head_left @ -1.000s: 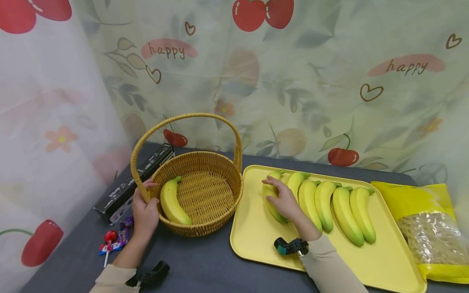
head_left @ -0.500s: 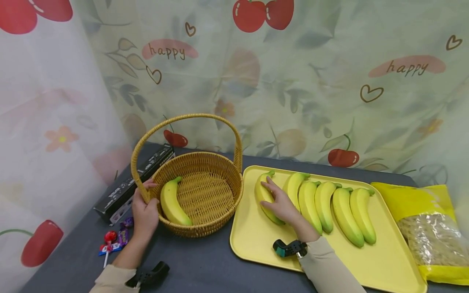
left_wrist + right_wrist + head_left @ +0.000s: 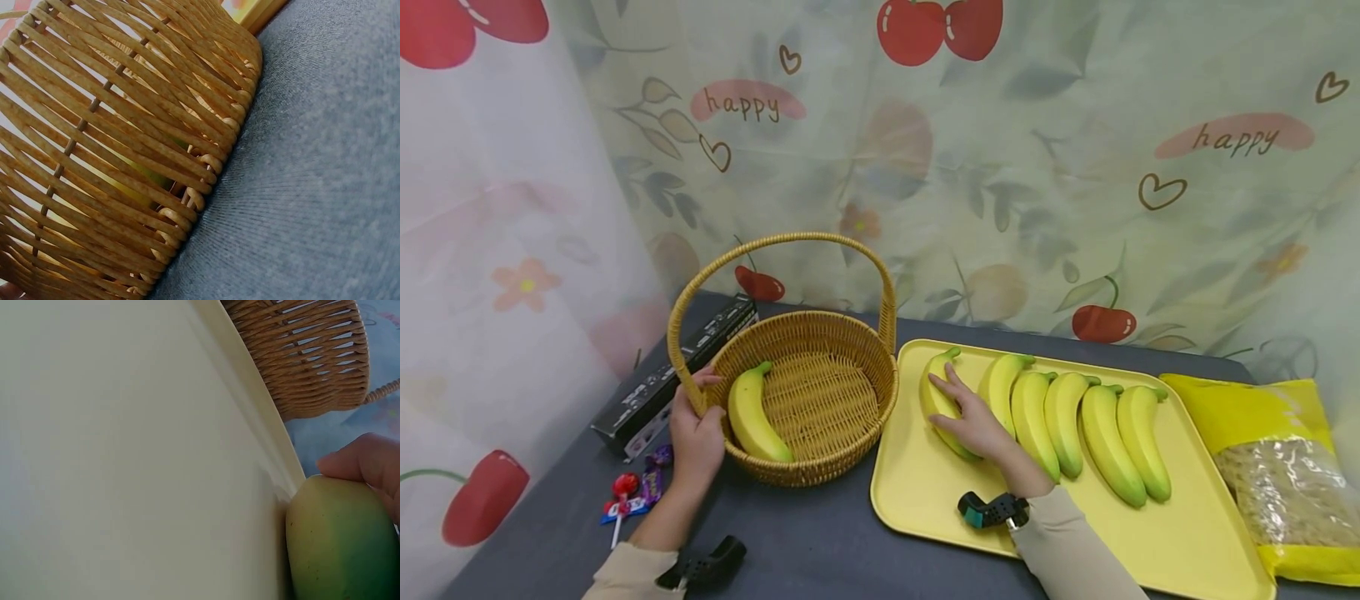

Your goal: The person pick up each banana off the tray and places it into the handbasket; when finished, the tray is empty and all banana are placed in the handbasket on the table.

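Note:
My left hand [image 3: 697, 435] grips the left side of a wicker basket [image 3: 808, 472], at the rim where its arched handle [image 3: 679, 325] joins. Inside the basket, one banana [image 3: 751, 415] lies along the left wall. My right hand [image 3: 979, 421] holds the leftmost banana [image 3: 934, 385] on a yellow tray [image 3: 917, 510], fingers and thumb spread around it. In the right wrist view a digit bends over the edge of that banana [image 3: 337, 544], beside the tray's rim. Several more bananas [image 3: 1063, 425] lie in a row to its right. The left wrist view shows the basket's woven side [image 3: 119, 137].
A bag with a clear window [image 3: 1285, 492] lies against the tray's right edge. Behind the basket's left side is a long black box [image 3: 662, 383]. A lollipop [image 3: 624, 487] and wrapped sweets [image 3: 652, 483] lie by the left forearm. A printed curtain [image 3: 970, 167] hangs behind.
My right hand has shifted the leftmost banana slightly left, widening the gap to the row beside it. My left hand and the basket have stayed in place.

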`<move>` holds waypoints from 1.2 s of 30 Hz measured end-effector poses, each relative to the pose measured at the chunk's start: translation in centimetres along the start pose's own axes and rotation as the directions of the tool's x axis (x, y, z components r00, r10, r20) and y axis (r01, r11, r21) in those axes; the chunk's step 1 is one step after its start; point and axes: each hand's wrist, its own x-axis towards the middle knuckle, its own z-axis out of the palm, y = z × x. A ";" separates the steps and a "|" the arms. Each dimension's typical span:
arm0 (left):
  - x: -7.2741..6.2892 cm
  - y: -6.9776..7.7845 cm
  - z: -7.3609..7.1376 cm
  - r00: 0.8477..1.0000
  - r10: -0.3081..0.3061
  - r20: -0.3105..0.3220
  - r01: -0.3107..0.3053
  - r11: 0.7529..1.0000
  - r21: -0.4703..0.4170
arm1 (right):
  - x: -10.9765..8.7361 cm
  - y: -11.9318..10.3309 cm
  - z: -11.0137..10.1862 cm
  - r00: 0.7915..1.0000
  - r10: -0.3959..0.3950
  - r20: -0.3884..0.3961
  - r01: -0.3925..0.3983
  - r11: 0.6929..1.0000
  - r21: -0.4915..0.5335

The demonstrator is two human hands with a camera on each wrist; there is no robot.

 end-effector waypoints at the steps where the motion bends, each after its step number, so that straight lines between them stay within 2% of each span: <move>1: 0.0 0.0 0.0 1.000 0.002 -0.002 -0.002 1.000 -0.006 | 0.0 0.0 0.0 1.000 -0.003 0.000 0.003 1.000 -0.012; 7: -0.1 0.1 0.0 1.000 0.006 -0.014 -0.006 1.000 -0.022 | -0.1 -0.2 0.1 1.000 -0.017 -0.017 0.016 0.998 -0.065; 17: -0.1 0.0 0.1 1.000 0.021 -0.001 -0.021 1.000 -0.015 | -0.3 -0.7 -0.1 0.998 -0.013 -0.054 0.009 0.997 -0.081; 29: -0.1 0.2 0.1 1.000 0.026 -0.001 -0.026 0.999 -0.032 | -1.1 -3.4 -1.9 0.998 0.003 -0.061 -0.005 0.999 -0.033; 36: -0.1 0.1 0.0 1.000 0.019 -0.003 -0.019 0.999 -0.026 | -1.9 -5.2 -3.1 0.997 -0.053 -0.049 0.051 0.998 -0.032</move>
